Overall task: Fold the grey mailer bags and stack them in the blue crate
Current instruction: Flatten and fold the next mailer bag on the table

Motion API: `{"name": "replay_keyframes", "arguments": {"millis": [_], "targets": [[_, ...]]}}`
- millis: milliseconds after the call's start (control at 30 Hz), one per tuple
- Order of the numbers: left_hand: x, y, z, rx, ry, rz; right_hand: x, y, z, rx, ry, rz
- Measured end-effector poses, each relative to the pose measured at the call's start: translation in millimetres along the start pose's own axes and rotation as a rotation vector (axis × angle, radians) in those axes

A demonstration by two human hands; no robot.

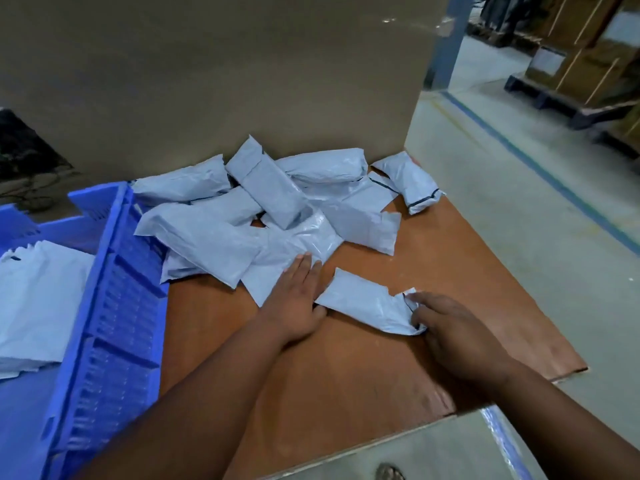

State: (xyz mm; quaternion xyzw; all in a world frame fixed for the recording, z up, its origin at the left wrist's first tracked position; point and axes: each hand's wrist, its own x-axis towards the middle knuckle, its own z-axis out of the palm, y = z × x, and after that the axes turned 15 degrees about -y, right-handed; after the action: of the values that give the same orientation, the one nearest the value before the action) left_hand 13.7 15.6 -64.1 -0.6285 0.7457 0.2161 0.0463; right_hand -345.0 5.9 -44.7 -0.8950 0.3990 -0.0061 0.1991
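One grey mailer bag (363, 301) lies on the brown board (346, 368) in front of me, apart from the pile. My left hand (294, 299) lies flat with straight fingers against the bag's left end, its fingertips reaching the pile. My right hand (446, 327) pinches the crumpled right end of the same bag with curled fingers. Behind it sits a loose pile of several grey mailer bags (270, 209). The blue crate (114, 306) stands at the left, with folded grey bags (38, 306) stacked inside.
A tall cardboard wall (225, 74) rises right behind the pile. The board's right edge drops to a concrete floor (519, 220) with a blue line. Pallets with boxes (588, 64) stand far right. A single bag (408, 180) lies at the board's back right corner.
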Motion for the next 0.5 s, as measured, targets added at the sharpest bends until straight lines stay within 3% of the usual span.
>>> {"name": "replay_keyframes", "arguments": {"millis": [167,300,367,500], "targets": [[47,23,-31,0.040,-0.092,0.113,-15,25,-14,0.040,0.010,0.096],[35,56,-28,0.141,0.078,0.303,-4,21,-32,-0.021,0.016,0.058],[27,73,-22,0.237,0.059,0.357,8,11,-33,-0.096,0.005,0.017],[5,78,-5,0.295,0.001,0.218,38,-15,-22,-0.201,-0.135,-0.044]]}}
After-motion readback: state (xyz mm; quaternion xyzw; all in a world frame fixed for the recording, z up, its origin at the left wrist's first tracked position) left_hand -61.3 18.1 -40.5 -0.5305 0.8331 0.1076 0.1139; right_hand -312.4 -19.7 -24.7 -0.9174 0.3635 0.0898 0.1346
